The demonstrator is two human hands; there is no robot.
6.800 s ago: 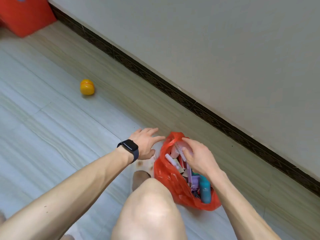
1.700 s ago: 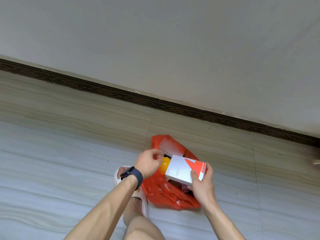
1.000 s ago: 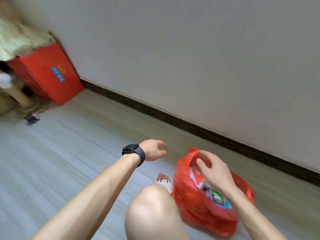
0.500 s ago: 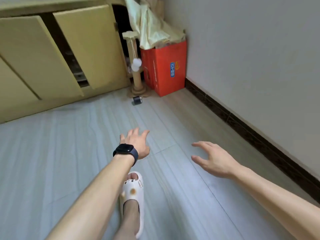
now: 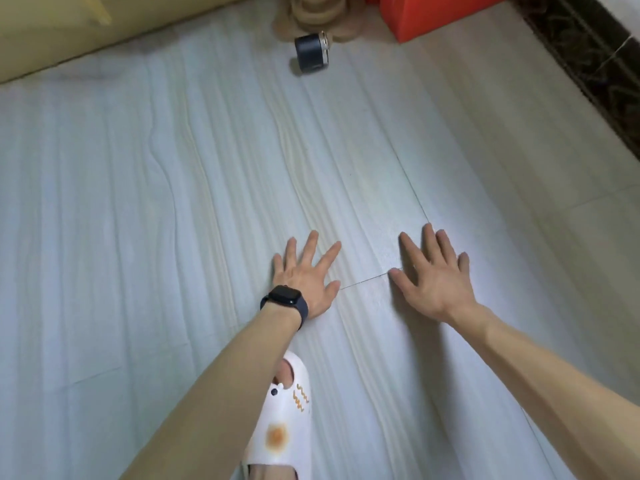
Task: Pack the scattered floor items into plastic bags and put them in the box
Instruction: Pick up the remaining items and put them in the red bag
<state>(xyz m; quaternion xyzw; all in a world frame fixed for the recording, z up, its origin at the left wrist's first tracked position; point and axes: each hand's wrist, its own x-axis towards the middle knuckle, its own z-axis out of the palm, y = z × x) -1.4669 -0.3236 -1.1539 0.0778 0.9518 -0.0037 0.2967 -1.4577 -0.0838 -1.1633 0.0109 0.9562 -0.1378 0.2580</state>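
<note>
A small dark cylindrical item (image 5: 311, 53) lies on its side on the pale floor at the top middle of the head view. A red box (image 5: 436, 13) stands behind it at the top right, only its lower corner showing. My left hand (image 5: 304, 275), with a dark watch on the wrist, is stretched forward with fingers spread and holds nothing. My right hand (image 5: 433, 277) is beside it, also open and empty. Both hands are well short of the dark item. The red plastic bag is out of view.
A tan scratching-post base (image 5: 311, 15) sits just behind the dark item. A yellow cabinet bottom (image 5: 69, 32) runs along the top left. A dark skirting board (image 5: 588, 64) lines the right edge. My foot in a white slipper (image 5: 287, 410) is at the bottom.
I let go of the red bag and turned away from it. The view has moved closer to the dark item and tilted down; both hands now reach forward with fingers spread.
</note>
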